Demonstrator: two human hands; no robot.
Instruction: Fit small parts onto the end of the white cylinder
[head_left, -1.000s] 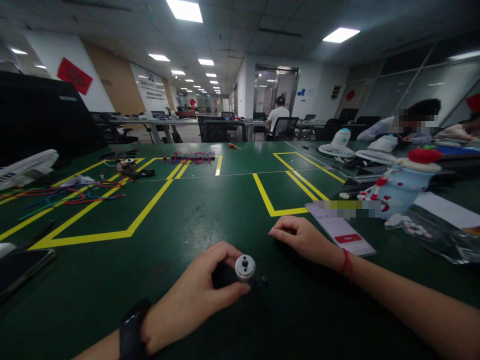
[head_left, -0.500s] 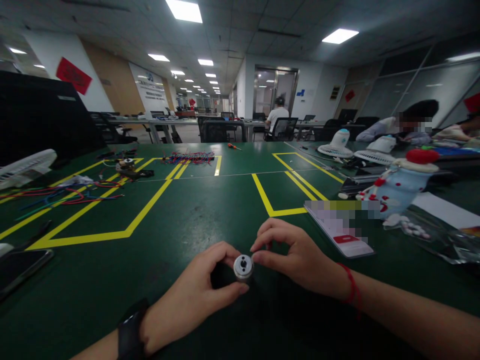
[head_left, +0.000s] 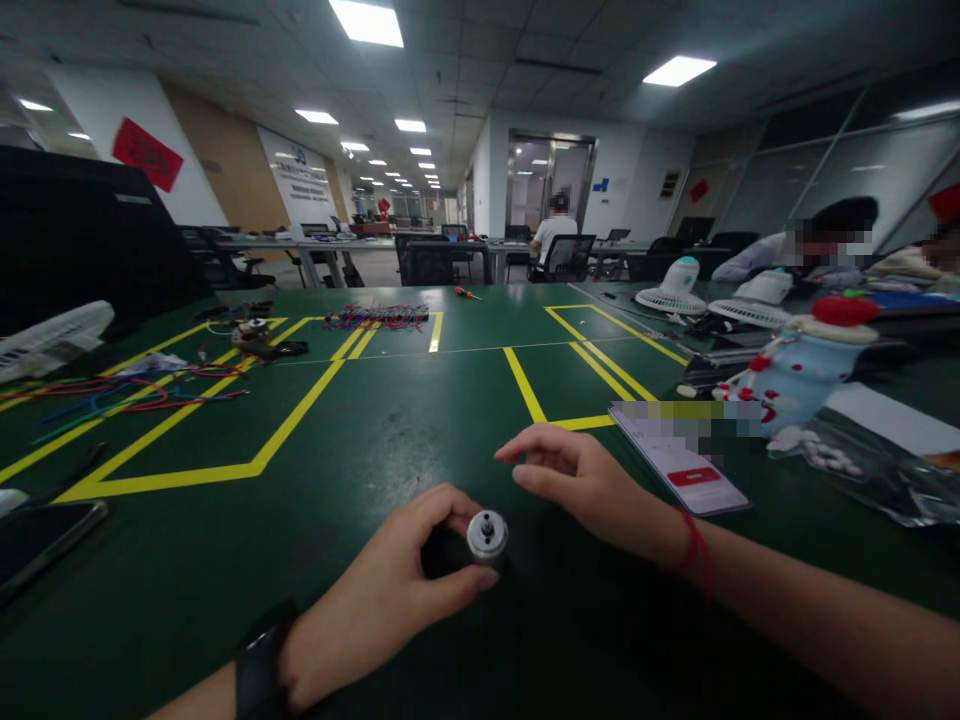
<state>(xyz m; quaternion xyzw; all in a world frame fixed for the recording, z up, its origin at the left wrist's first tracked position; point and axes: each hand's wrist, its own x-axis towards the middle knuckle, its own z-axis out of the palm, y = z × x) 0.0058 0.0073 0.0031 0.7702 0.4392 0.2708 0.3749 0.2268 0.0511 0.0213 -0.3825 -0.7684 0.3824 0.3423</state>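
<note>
Silver metal cylinder: long axis upright, round face up.
Left hand: half-curled, gripping it.
Right hand: partly open, empty, nearby.

Dim office: lit ceiling panels, white wall, glass door, black chairs, red diamond poster.

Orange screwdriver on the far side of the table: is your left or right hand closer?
Right. The right hand is below and to the right of the screwdriver; the left is nearer the camera.
</note>
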